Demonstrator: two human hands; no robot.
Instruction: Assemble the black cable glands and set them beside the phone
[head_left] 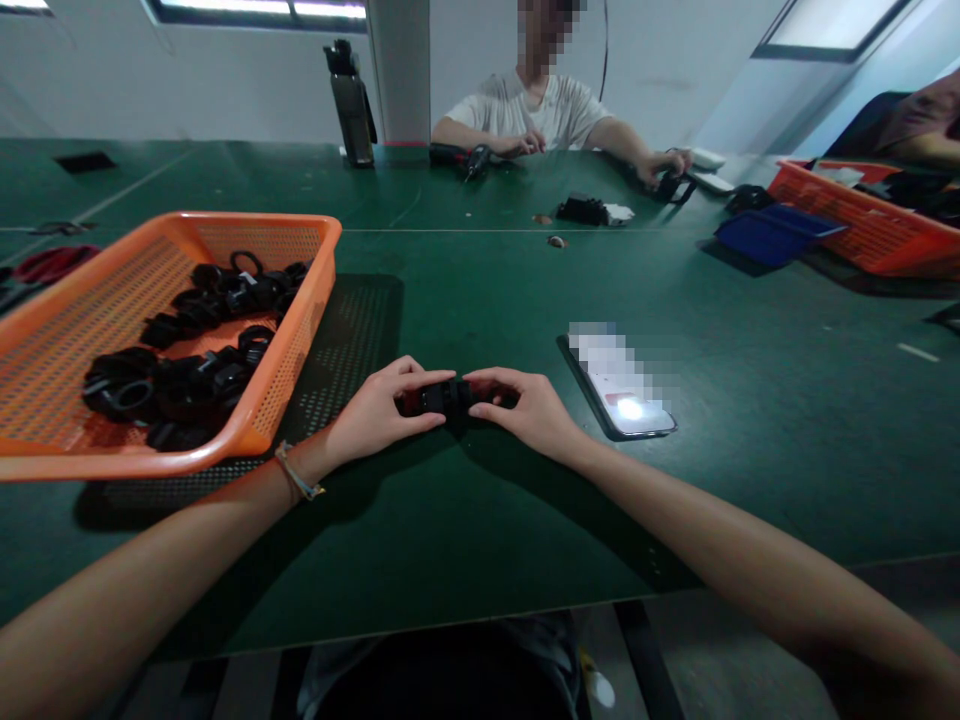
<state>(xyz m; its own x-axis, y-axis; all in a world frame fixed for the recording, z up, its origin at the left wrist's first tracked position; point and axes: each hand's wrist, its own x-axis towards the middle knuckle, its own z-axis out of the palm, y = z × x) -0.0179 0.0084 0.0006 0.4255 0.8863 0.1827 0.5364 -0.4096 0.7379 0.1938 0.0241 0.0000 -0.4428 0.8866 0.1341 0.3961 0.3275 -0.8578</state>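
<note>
Between my two hands a small black plastic part (448, 397) is held just at the green table top (480, 520). My left hand (386, 405) grips its left end between thumb and fingers. From the other side, the fingertips of my right hand (529, 408) pinch the right end. The part's exact kind is hard to make out, as my fingers cover its ends. To my left, an orange basket (300, 350) contains several black parts (202, 375), some with rings. A phone (619, 385) with a lit screen lies right of my right hand.
Across the table sits a person in a white shirt (559, 115), near a power drill (465, 158). A dark bottle (351, 110) stands at the far edge. Toward the right are a blue tray (776, 235) and another orange basket (862, 235). Black parts (583, 209) lie mid-table.
</note>
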